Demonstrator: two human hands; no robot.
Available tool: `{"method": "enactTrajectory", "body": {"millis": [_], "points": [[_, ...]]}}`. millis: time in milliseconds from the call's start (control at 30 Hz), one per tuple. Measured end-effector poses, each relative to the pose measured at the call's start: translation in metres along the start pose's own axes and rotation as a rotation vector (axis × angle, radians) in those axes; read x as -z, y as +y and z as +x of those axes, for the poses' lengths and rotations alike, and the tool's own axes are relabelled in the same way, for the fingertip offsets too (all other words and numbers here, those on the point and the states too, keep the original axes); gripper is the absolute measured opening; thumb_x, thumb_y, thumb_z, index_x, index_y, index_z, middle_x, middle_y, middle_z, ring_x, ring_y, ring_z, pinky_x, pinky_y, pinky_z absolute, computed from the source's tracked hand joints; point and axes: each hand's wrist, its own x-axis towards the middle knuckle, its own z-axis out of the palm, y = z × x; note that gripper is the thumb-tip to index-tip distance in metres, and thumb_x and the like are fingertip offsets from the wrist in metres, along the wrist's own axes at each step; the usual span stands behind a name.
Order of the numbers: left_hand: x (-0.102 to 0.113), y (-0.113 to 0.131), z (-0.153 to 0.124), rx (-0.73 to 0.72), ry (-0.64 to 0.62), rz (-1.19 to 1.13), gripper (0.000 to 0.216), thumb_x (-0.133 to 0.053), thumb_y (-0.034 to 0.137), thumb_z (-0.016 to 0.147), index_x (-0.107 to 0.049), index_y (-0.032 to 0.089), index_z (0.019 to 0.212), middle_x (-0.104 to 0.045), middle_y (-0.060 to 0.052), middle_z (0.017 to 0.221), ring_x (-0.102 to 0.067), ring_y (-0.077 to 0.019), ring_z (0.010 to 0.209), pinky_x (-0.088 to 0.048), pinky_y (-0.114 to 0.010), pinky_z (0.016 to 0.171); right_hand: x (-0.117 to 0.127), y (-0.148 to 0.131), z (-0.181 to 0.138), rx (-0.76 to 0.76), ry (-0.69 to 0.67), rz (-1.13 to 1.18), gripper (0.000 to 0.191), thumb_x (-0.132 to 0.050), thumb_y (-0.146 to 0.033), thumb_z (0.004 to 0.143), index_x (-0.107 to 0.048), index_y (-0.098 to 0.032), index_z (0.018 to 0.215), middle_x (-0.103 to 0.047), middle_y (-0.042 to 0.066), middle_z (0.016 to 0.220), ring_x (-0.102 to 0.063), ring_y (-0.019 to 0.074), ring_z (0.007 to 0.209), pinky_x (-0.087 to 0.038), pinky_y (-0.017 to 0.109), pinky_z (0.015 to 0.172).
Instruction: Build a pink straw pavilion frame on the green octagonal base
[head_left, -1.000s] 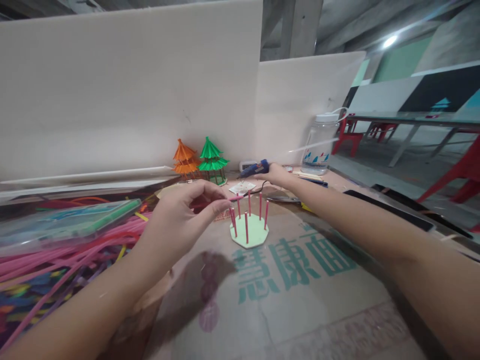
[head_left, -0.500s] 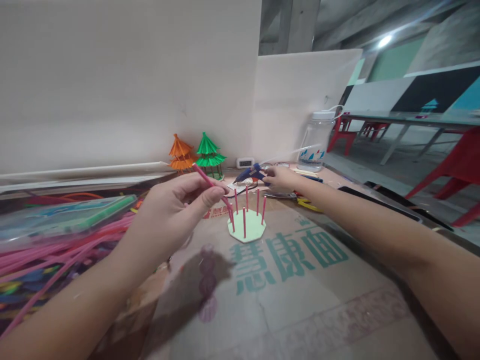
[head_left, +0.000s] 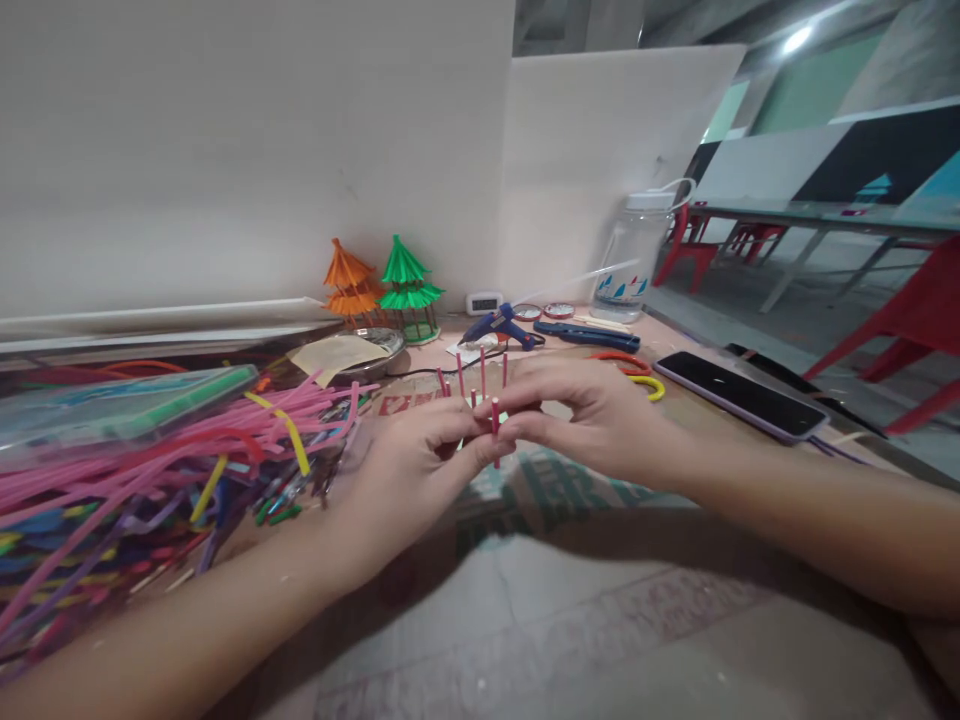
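My left hand (head_left: 420, 470) is closed, thumb and fingertips pinched at an upright pink stick (head_left: 496, 435). From the other side my right hand (head_left: 592, 415) closes its thumb and forefinger on the same stick, so the fingertips of both hands nearly meet. Behind them, several more thin pink sticks (head_left: 483, 372) stand upright. The pale green base beneath is mostly hidden by my hands. Past the sticks, a blue glue gun (head_left: 496, 325) rests on a small white sheet.
Pink strips (head_left: 300, 420) and a clear plastic case (head_left: 150, 410) lie at left. Orange (head_left: 349, 285) and green (head_left: 409, 290) pagoda models stand at the back. At right are a blue cutter (head_left: 589, 335), scissors (head_left: 649, 388), a phone (head_left: 739, 392) and a bottle (head_left: 626, 265).
My right hand has come back from the glue gun to the pink stick. My left hand has moved right and down, and the tilted stick it held no longer shows at that angle.
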Motion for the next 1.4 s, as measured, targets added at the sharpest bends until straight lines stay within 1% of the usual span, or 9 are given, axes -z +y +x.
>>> {"method": "enactTrajectory", "body": {"millis": [100,233,333,400,500,633,800,1033,1400], "points": [[0.0,-0.005,-0.002,0.026,-0.02,0.013,0.023,-0.065,0.027,0.099,-0.078,0.019,0.082,-0.075,0.0,0.081,-0.068,-0.012,0.074,-0.049,-0.021,0.068,-0.007,0.005,-0.002,-0.04,0.024,0.037,0.005,-0.071,-0.021,0.093,-0.074,-0.019,0.09,-0.076,0.002,0.086,-0.069,0.0149,0.081,-0.055,0.029,0.076],[0.0,-0.011,-0.006,0.085,-0.127,0.223,0.024,-0.059,0.032,0.103,-0.079,0.022,0.108,-0.082,-0.004,0.097,-0.075,-0.0186,0.083,-0.054,-0.028,0.074,-0.004,0.013,-0.004,-0.132,0.157,0.108,0.013,-0.066,-0.028,0.098,-0.062,-0.02,0.089,-0.064,0.0,0.079,-0.059,0.0122,0.07,-0.048,0.026,0.063],[-0.006,-0.018,-0.016,-0.002,-0.273,0.588,0.029,-0.054,0.028,0.103,-0.076,0.02,0.119,-0.082,-0.008,0.086,-0.075,-0.0232,0.07,-0.053,-0.031,0.063,-0.005,0.027,-0.009,-0.161,0.231,0.097,0.019,-0.061,-0.036,0.102,-0.055,-0.022,0.092,-0.056,-0.002,0.079,-0.053,0.0113,0.068,-0.044,0.026,0.06],[-0.012,-0.023,-0.022,-0.088,-0.339,0.797,0.03,-0.056,0.022,0.101,-0.074,0.018,0.124,-0.079,-0.008,0.077,-0.072,-0.0238,0.06,-0.05,-0.031,0.055,-0.009,0.039,-0.014,-0.178,0.206,0.055,0.02,-0.056,-0.039,0.104,-0.052,-0.022,0.095,-0.055,-0.002,0.081,-0.053,0.012,0.07,-0.043,0.027,0.062],[-0.019,-0.026,-0.027,-0.178,-0.383,0.936,0.034,-0.057,0.015,0.098,-0.069,0.015,0.13,-0.077,-0.008,0.075,-0.071,-0.0238,0.058,-0.049,-0.031,0.052,-0.017,0.053,-0.02,-0.167,0.17,-0.01,0.018,-0.054,-0.039,0.105,-0.05,-0.023,0.098,-0.056,-0.001,0.081,-0.054,0.013,0.07,-0.043,0.028,0.063],[-0.021,-0.022,-0.023,-0.187,-0.452,0.981,0.027,-0.052,0.012,0.098,-0.07,0.011,0.118,-0.073,-0.008,0.07,-0.071,-0.0234,0.057,-0.048,-0.029,0.05,-0.025,0.057,-0.022,-0.132,0.166,-0.063,0.014,-0.054,-0.033,0.103,-0.048,-0.023,0.097,-0.055,-0.002,0.078,-0.053,0.0127,0.067,-0.042,0.028,0.062],[-0.022,-0.017,-0.019,-0.152,-0.508,0.947,0.022,-0.049,0.012,0.1,-0.069,0.011,0.11,-0.072,-0.008,0.069,-0.071,-0.0249,0.059,-0.048,-0.03,0.052,-0.028,0.054,-0.022,-0.12,0.14,-0.159,0.011,-0.051,-0.029,0.103,-0.047,-0.024,0.094,-0.058,-0.003,0.074,-0.054,0.0126,0.064,-0.041,0.026,0.06],[-0.022,-0.018,-0.021,-0.158,-0.505,0.95,0.027,-0.044,0.014,0.102,-0.07,0.012,0.108,-0.072,-0.008,0.069,-0.07,-0.0261,0.059,-0.046,-0.031,0.054,-0.03,0.055,-0.026,-0.096,0.12,-0.271,0.011,-0.053,-0.03,0.103,-0.05,-0.023,0.094,-0.06,-0.002,0.073,-0.055,0.0126,0.062,-0.04,0.025,0.058],[-0.024,-0.02,-0.02,-0.194,-0.474,0.968,0.019,-0.054,0.013,0.097,-0.071,0.012,0.105,-0.071,-0.008,0.067,-0.069,-0.0263,0.056,-0.046,-0.032,0.05,-0.031,0.057,-0.026,-0.136,0.109,-0.295,0.014,-0.052,-0.032,0.103,-0.051,-0.022,0.094,-0.061,-0.002,0.074,-0.054,0.0128,0.063,-0.04,0.025,0.06]]}}
